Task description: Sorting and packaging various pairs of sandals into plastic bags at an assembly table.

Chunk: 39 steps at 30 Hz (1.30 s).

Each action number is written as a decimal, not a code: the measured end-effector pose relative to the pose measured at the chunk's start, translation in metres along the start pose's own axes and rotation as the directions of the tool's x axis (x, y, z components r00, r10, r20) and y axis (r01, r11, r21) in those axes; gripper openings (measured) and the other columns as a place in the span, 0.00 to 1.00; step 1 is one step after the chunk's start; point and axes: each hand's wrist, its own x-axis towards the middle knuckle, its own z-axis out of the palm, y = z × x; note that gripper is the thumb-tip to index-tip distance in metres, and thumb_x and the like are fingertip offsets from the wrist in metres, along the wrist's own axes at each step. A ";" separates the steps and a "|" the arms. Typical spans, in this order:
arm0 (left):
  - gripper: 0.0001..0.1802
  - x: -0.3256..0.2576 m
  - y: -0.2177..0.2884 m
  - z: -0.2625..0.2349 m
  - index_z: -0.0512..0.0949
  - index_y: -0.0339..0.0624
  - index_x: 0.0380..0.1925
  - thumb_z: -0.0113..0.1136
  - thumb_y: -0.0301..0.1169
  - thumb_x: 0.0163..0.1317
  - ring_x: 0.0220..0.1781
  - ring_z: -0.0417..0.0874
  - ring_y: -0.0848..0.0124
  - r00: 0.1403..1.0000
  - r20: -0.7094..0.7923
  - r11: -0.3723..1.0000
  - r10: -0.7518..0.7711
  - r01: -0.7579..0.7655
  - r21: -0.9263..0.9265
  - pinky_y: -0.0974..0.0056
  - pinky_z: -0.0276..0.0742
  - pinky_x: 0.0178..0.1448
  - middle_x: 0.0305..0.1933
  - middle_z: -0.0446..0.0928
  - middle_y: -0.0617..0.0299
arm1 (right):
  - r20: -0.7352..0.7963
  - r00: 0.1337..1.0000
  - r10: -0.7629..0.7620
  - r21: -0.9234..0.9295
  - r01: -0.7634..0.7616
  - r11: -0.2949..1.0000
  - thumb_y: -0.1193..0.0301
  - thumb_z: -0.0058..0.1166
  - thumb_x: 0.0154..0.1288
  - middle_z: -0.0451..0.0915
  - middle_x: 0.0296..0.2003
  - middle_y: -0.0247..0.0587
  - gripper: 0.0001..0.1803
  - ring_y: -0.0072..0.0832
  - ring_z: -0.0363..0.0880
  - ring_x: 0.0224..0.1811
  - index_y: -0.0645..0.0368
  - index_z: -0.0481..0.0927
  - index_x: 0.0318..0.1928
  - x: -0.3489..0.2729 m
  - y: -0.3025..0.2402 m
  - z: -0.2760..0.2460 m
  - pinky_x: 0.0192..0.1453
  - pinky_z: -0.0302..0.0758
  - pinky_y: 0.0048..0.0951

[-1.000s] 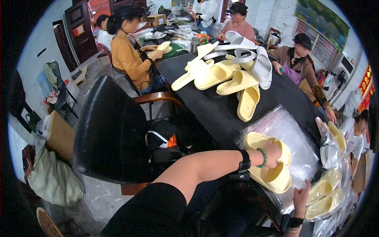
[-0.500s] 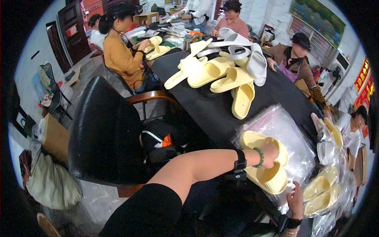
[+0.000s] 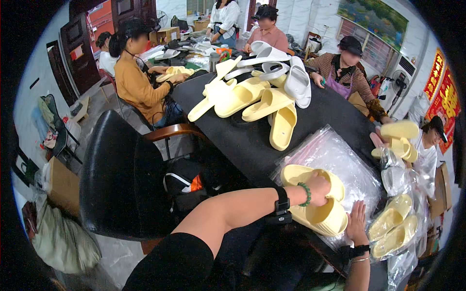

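My left hand (image 3: 318,188) grips a pair of pale yellow slippers (image 3: 315,203) lying on a stack of clear plastic bags (image 3: 340,160) on the black table (image 3: 252,140). It wears a green bead bracelet and a black wrist strap. My right hand (image 3: 357,223) lies flat, fingers spread, on the plastic bags just right of the slippers.
A heap of yellow and white slippers (image 3: 257,92) lies further up the table. Bagged yellow slippers (image 3: 393,228) sit at right. Several people sit round the table. A black chair (image 3: 121,179) stands at my left, with a bag on the floor.
The view has shifted slightly. My left hand stays on the yellow slippers, and my right hand has come up onto the plastic beside them.
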 end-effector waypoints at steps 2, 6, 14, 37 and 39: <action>0.18 -0.002 0.000 0.000 0.84 0.39 0.21 0.64 0.45 0.49 0.40 0.82 0.55 1.000 0.017 1.000 -0.003 0.003 0.006 0.51 0.66 0.58 0.28 0.82 0.52 | -0.001 1.000 -0.016 0.033 0.016 0.999 0.56 0.36 0.74 0.40 0.75 0.64 0.38 0.59 0.34 0.78 0.69 0.46 0.73 -0.005 -0.014 -0.014 0.78 0.41 0.53; 0.18 -0.003 -0.001 -0.001 0.84 0.40 0.21 0.63 0.46 0.50 0.41 0.82 0.55 1.000 0.029 1.000 -0.001 0.001 0.022 0.50 0.66 0.58 0.29 0.82 0.52 | -0.090 0.995 -0.036 -0.090 0.028 0.996 0.56 0.40 0.73 0.38 0.76 0.57 0.39 0.56 0.33 0.78 0.67 0.47 0.74 -0.023 -0.036 -0.057 0.77 0.40 0.56; 0.18 -0.004 -0.003 -0.005 0.84 0.40 0.22 0.63 0.45 0.50 0.42 0.82 0.55 0.999 0.054 1.000 -0.002 0.002 0.004 0.49 0.66 0.59 0.29 0.82 0.52 | 0.051 0.997 0.059 0.098 -0.063 0.993 0.53 0.29 0.78 0.46 0.75 0.55 0.34 0.53 0.38 0.78 0.64 0.50 0.74 -0.049 -0.030 -0.012 0.77 0.39 0.55; 0.20 -0.005 -0.001 -0.005 0.84 0.38 0.25 0.66 0.46 0.49 0.45 0.80 0.54 0.999 -0.029 0.999 0.045 -0.045 0.013 0.50 0.66 0.62 0.32 0.82 0.51 | -0.068 0.983 0.169 0.052 -0.166 0.985 0.54 0.34 0.77 0.48 0.75 0.51 0.35 0.48 0.39 0.79 0.64 0.51 0.74 -0.085 -0.046 0.000 0.78 0.38 0.52; 0.23 -0.005 0.001 -0.016 0.84 0.37 0.26 0.67 0.49 0.48 0.51 0.77 0.52 0.999 0.006 0.998 0.052 -0.052 0.018 0.50 0.65 0.63 0.37 0.82 0.50 | -0.127 0.979 0.159 0.037 -0.155 0.987 0.53 0.34 0.77 0.50 0.75 0.52 0.34 0.48 0.40 0.79 0.64 0.52 0.73 -0.086 -0.044 0.004 0.78 0.40 0.51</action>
